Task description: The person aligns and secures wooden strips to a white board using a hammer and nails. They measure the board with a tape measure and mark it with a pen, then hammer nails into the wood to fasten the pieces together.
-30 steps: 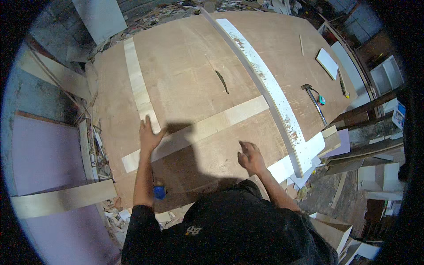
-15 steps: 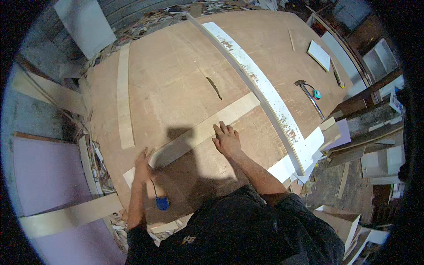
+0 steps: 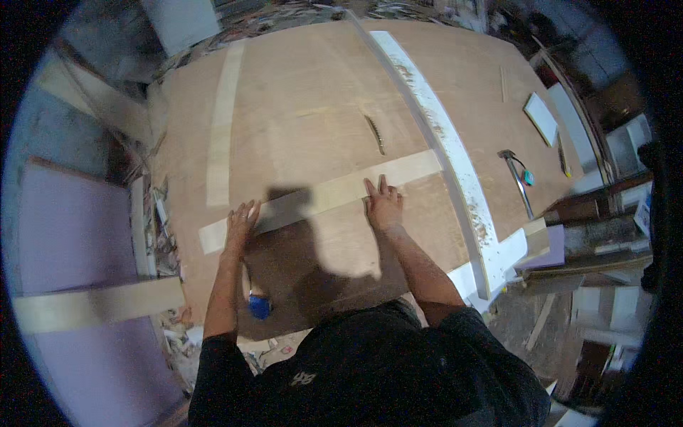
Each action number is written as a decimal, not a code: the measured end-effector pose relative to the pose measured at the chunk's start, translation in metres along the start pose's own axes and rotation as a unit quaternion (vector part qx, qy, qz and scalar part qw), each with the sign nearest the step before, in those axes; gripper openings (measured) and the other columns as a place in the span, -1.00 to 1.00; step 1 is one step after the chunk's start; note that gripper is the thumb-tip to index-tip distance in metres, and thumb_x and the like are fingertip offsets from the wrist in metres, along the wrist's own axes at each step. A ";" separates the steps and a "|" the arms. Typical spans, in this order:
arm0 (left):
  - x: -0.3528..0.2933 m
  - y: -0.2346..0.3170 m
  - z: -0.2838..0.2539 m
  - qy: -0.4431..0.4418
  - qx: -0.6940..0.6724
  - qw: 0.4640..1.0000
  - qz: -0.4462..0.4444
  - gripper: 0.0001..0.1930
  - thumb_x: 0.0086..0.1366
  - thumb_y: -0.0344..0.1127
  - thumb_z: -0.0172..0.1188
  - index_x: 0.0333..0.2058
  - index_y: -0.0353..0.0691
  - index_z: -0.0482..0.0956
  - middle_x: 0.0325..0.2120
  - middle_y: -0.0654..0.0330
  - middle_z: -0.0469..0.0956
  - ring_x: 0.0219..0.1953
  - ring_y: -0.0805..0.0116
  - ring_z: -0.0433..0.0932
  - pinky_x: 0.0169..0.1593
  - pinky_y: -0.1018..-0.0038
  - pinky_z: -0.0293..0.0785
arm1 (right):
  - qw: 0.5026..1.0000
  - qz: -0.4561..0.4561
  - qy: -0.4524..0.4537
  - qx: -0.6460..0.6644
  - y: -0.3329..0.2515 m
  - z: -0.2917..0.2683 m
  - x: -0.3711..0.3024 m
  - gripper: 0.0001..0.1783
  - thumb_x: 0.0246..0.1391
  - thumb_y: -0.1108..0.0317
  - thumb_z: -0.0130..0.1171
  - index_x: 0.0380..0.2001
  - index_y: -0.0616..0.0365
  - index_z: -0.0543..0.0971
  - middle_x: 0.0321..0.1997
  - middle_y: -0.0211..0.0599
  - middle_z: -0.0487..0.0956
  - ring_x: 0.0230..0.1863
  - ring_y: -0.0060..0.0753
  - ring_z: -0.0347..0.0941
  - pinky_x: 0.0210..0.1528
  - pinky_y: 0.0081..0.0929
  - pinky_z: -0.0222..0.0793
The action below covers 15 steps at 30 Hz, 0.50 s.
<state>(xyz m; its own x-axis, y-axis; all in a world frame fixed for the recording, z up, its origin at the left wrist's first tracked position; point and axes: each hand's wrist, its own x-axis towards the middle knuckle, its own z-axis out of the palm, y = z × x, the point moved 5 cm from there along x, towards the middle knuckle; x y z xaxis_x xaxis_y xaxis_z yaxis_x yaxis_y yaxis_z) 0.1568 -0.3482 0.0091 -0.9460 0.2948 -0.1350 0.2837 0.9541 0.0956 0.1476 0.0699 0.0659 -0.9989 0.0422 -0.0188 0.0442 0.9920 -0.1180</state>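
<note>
1. Rests left hand (image 3: 243, 222), fingers loosely spread, on left part of pale wooden strip (image 3: 334, 196), covering some.
2. Lays right hand (image 3: 385, 206), fingers apart, right of middle; thumb blurred.
3. Has strip across near half of brown sheet (image 3: 306, 99), part-shadowed; cannot tell whether touching white-topped board (image 3: 442, 132).

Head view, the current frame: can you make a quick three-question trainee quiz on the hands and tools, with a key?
1. True or false: the left hand and the right hand lie on the same pale strip.
2. What colour is the small item beside the hammer? A) red B) teal C) yellow
3. Fill in: the blue tape measure lies nearer the ____ hand.

Key: 1. True. 2. B. 3. Left.
</note>
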 end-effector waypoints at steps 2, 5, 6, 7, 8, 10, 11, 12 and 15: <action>-0.001 0.002 0.001 0.077 0.074 0.993 0.041 0.15 0.02 -0.08 0.57 0.52 0.10 0.02 0.49 0.18 0.11 0.52 0.03 0.07 0.51 -0.17 -0.01 | 1.000 -0.005 0.001 -0.011 -0.002 -0.002 -0.001 -0.36 0.36 0.01 0.08 0.47 -0.38 0.28 0.57 -0.07 0.18 0.38 0.03 0.27 0.38 0.13 0.21; -0.003 0.006 0.004 0.091 0.089 0.992 0.010 0.13 0.01 -0.06 0.57 0.51 0.03 0.07 0.49 0.15 0.13 0.51 0.00 0.08 0.48 -0.20 0.01 | 1.000 -0.014 0.003 -0.005 -0.002 -0.002 -0.002 -0.37 0.37 0.02 0.06 0.47 -0.39 0.28 0.57 -0.08 0.18 0.39 0.03 0.27 0.37 0.12 0.22; -0.004 0.009 0.004 0.079 0.030 0.996 0.010 0.12 0.02 -0.05 0.56 0.50 0.01 0.09 0.48 0.14 0.13 0.51 -0.01 0.09 0.47 -0.21 0.02 | 1.000 -0.009 -0.006 -0.007 -0.002 -0.001 -0.002 -0.37 0.37 0.03 0.06 0.47 -0.39 0.28 0.57 -0.08 0.18 0.39 0.03 0.27 0.37 0.12 0.22; -0.004 0.012 0.002 0.066 0.035 0.997 -0.017 0.12 0.03 -0.04 0.56 0.50 0.00 0.09 0.47 0.14 0.15 0.50 -0.02 0.10 0.47 -0.22 0.02 | 1.000 -0.005 0.002 -0.007 0.001 -0.002 -0.002 -0.38 0.37 0.03 0.05 0.47 -0.38 0.28 0.58 -0.08 0.18 0.40 0.02 0.26 0.37 0.12 0.22; -0.005 0.017 -0.003 0.062 0.018 0.998 -0.022 0.11 0.04 -0.04 0.55 0.50 -0.01 0.08 0.47 0.13 0.16 0.49 -0.02 0.11 0.46 -0.22 0.03 | 0.999 0.006 -0.031 0.029 0.003 0.001 0.000 -0.36 0.37 0.08 0.03 0.48 -0.36 0.25 0.60 -0.08 0.12 0.45 0.13 0.19 0.42 0.24 0.14; -0.007 0.029 -0.013 0.049 -0.006 0.999 -0.019 0.11 0.07 -0.01 0.53 0.51 -0.03 0.07 0.45 0.12 0.18 0.47 -0.05 0.14 0.45 -0.24 0.03 | 0.998 0.002 -0.044 0.052 0.009 0.000 -0.002 -0.35 0.36 0.08 0.05 0.49 -0.32 0.24 0.59 -0.03 0.11 0.46 0.18 0.15 0.43 0.23 0.14; -0.011 0.030 -0.020 0.035 0.002 0.999 -0.031 0.10 0.08 0.00 0.52 0.51 -0.03 0.06 0.44 0.11 0.19 0.46 -0.06 0.15 0.44 -0.25 0.03 | 0.996 -0.002 -0.051 0.068 0.010 -0.001 -0.004 -0.34 0.35 0.08 0.06 0.48 -0.31 0.25 0.59 -0.02 0.12 0.47 0.20 0.15 0.43 0.23 0.14; -0.012 0.034 -0.026 0.043 0.001 0.999 -0.029 0.08 0.11 0.04 0.49 0.51 -0.06 0.07 0.42 0.08 0.22 0.45 -0.07 0.16 0.44 -0.26 0.01 | 0.993 0.003 -0.043 0.110 0.015 -0.003 -0.011 -0.31 0.32 0.05 0.09 0.48 -0.26 0.25 0.58 0.04 0.12 0.47 0.25 0.13 0.43 0.23 0.14; -0.018 0.038 -0.039 0.061 -0.045 0.997 -0.008 0.05 0.16 0.22 0.37 0.50 -0.11 0.10 0.43 -0.02 0.22 0.47 -0.15 0.11 0.45 -0.28 -0.02 | 0.985 -0.028 -0.016 0.170 0.025 -0.008 -0.047 -0.33 0.27 0.09 0.13 0.41 -0.03 0.33 0.51 0.17 0.20 0.43 0.34 0.17 0.39 0.18 0.22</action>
<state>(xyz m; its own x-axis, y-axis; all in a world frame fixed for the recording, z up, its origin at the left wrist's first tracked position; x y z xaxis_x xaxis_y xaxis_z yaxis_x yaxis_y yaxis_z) 0.1787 -0.3188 0.0532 -0.9641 0.2649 -0.0159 0.2576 0.9486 0.1837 0.1956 0.0941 0.0716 -0.9992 -0.0207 -0.0336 -0.0035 0.8950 -0.4461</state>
